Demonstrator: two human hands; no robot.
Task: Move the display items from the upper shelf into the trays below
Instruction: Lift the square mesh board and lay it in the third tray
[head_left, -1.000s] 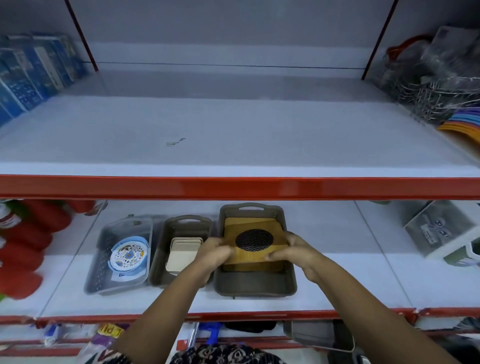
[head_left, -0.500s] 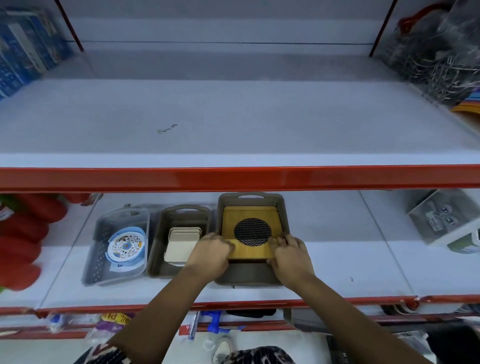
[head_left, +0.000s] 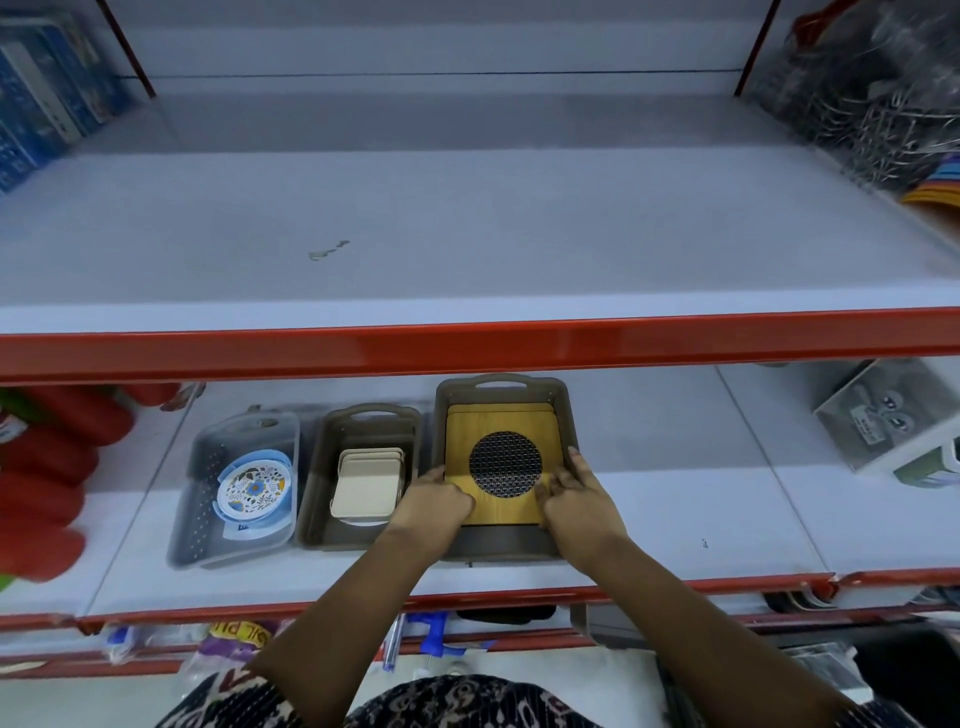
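Observation:
A square wooden board (head_left: 501, 423) with a round black mesh centre lies flat in the large brown tray (head_left: 441, 415) on the lower shelf. My left hand (head_left: 439, 501) grips its near left corner. My right hand (head_left: 582, 499) holds its near right edge, fingers on top. Left of it, a smaller brown tray (head_left: 332, 467) holds a stack of beige square pieces (head_left: 366, 486). A clear tray (head_left: 200, 499) holds a round floral item (head_left: 252, 486) with a blue rim. The upper shelf (head_left: 467, 223) is bare in the middle.
The upper shelf's red front edge (head_left: 467, 343) overhangs the trays. Blue boxes (head_left: 41, 98) stand at the upper left, wire goods (head_left: 872, 104) at the upper right. Red items (head_left: 47, 467) fill the lower left; a grey box (head_left: 878, 415) sits at the lower right.
The wooden board went from tilted above the large brown tray to lying flat inside it. Both hands moved down with it and stay on its near edge.

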